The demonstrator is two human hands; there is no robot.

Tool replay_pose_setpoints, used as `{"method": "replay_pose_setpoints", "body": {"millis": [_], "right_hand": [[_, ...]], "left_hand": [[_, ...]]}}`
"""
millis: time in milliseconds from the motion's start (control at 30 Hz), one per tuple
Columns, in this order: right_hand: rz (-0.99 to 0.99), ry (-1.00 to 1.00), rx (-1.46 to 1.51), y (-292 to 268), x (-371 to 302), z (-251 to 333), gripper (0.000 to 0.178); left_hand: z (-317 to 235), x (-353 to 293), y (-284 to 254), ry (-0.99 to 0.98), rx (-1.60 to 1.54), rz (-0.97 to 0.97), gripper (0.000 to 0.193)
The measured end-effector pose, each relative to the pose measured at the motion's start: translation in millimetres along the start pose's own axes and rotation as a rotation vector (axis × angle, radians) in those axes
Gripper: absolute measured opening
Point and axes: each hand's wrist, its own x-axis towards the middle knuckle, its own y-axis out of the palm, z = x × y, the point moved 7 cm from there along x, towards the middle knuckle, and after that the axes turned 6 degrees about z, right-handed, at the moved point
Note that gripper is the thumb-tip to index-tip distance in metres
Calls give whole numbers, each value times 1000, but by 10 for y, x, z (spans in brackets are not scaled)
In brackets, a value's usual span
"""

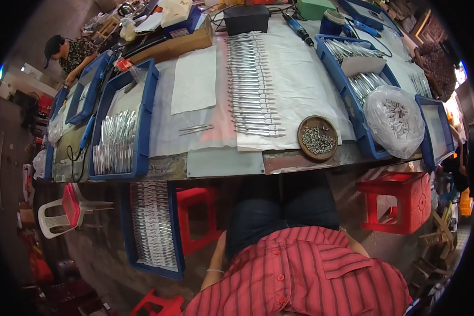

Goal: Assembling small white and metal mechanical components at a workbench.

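My left hand (220, 247) hangs low beside my left thigh, below the table edge, with a pale band at the wrist; its fingers are hidden. On the other side, a strip of my right arm (356, 244) shows by my hip, and the fingers there cannot be made out. Neither hand touches anything on the table. In front of me a long row of slim silver metal tools (252, 89) lies side by side on white cloth. A round brown bowl (303, 149) of small metal parts stands right of the row. A few loose thin metal pieces (196, 129) lie to its left.
Blue trays (151, 105) of metal pieces flank the work area. A clear plastic bag (395, 120) of small parts bulges over the right tray. Red stools (397, 203) and another filled blue tray (178, 253) stand below table height. Another person (76, 55) works at the far left.
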Motion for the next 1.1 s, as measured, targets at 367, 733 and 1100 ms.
{"method": "replay_pose_setpoints", "body": {"millis": [367,733,1100], "right_hand": [[78,99,18,-94,301,454,26],[101,4,2,-42,435,460,26],[63,-7,-20,-132,146,118,26]], "left_hand": [[-116,24,327,-283,-60,144,28],[-1201,340,763,-306,-815,516,29],[-814,60,78,100,-68,-38,30]]}}
